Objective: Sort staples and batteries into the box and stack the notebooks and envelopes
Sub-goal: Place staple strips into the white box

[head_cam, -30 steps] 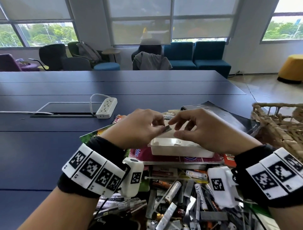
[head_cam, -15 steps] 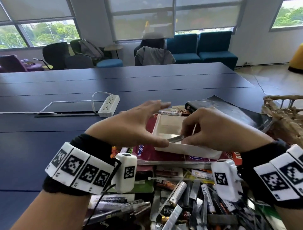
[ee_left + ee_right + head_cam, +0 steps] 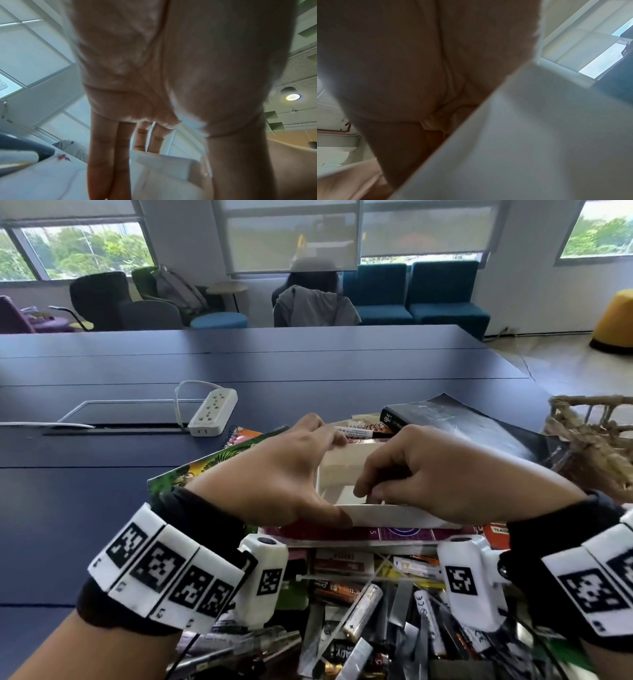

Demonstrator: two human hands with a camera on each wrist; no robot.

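A small white box (image 3: 394, 517) sits on a pink notebook (image 3: 394, 534) in the middle of the head view. My left hand (image 3: 294, 470) braces the box's left side, thumb at the near corner and straight fingers (image 3: 109, 155) along the wall. My right hand (image 3: 368, 494) reaches over the near wall with curled fingers, tips pinched together low inside the box (image 3: 539, 135). The staple strip it carried is hidden under them. Loose batteries (image 3: 363, 611) and grey staple strips (image 3: 400, 604) lie heaped close to me.
A green picture notebook (image 3: 205, 463) lies left of the box. A black book (image 3: 445, 419) and a marker (image 3: 356, 433) lie behind it. A wicker basket (image 3: 596, 446) stands at the right. A white power strip (image 3: 212, 412) lies at the back left, and pens (image 3: 239, 645) lie near my left wrist.
My right hand has brought the staple strip down from above the box to inside it. My left hand has let go of the strip and moved to the box's left side.
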